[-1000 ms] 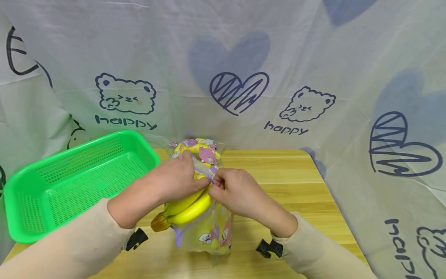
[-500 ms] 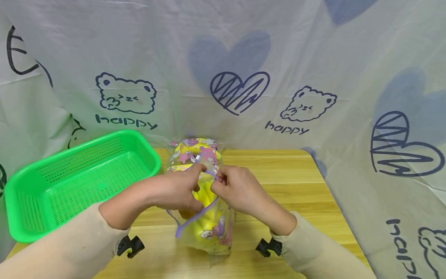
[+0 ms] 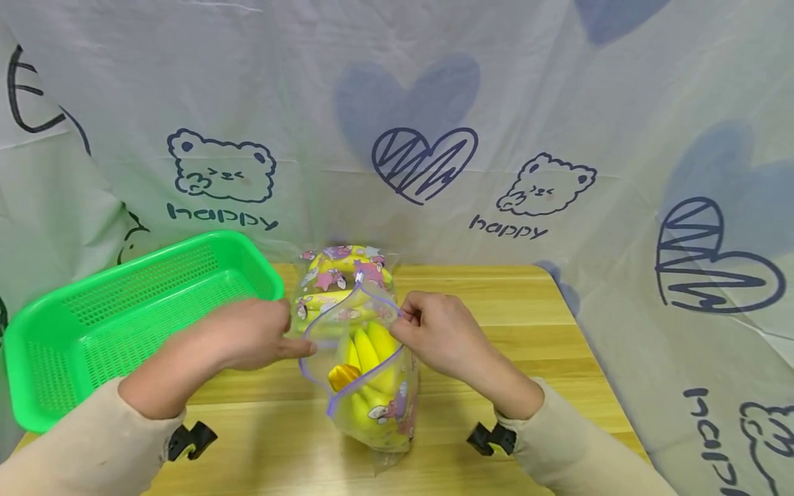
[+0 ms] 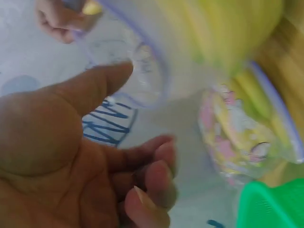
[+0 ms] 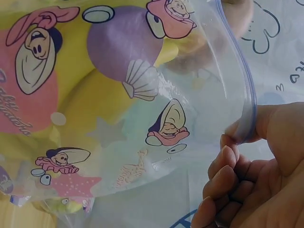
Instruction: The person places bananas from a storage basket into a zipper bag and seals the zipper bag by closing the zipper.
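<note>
A clear zip bag point(image 3: 397, 406) with cartoon prints and a purple rim stands mouth-up on the table, its opening spread wide. Inside it is a bunch of bananas point(image 3: 366, 355), the brown stem end pointing toward the opening's left side. At the right of the rim my right hand point(image 3: 443, 337) pinches the edge between thumb and fingers, as the right wrist view also shows. My left hand point(image 3: 257, 334) is at the rim's left side, fingers loosely bent and holding nothing. Its thumb point(image 4: 107, 78) lies at the bag's edge; whether it touches is unclear.
Behind the open bag lies another printed bag point(image 3: 341, 265) with yellow fruit inside. To the left stands a green perforated basket point(image 3: 46, 310), partly behind my left arm. A patterned cloth point(image 3: 422, 83) hangs along the wooden table's point(image 3: 496, 296) back edge.
The bananas have dropped fully into the bag, and the left hand has withdrawn from them to the left. The bag mouth has widened; the right hand still pinches its rim.
</note>
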Demonstrator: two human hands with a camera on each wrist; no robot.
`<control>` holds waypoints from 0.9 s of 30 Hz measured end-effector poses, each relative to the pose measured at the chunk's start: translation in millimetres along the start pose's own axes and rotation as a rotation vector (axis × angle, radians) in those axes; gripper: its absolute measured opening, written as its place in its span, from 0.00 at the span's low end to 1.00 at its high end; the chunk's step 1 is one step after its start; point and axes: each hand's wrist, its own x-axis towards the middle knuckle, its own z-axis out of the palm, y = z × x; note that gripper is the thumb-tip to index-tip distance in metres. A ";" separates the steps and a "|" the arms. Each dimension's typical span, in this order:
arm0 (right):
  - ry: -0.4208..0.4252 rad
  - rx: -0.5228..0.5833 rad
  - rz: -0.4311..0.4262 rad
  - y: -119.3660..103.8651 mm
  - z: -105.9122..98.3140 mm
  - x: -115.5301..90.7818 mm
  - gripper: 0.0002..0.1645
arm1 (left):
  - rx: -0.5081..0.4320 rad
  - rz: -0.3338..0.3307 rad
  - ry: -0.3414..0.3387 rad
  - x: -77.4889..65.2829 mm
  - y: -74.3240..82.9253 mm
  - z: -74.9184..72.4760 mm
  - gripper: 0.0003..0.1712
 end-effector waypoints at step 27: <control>0.015 0.034 -0.002 2.0 -0.4 -3.1 0.21 | -0.160 0.157 0.143 8.0 40.2 -10.6 0.16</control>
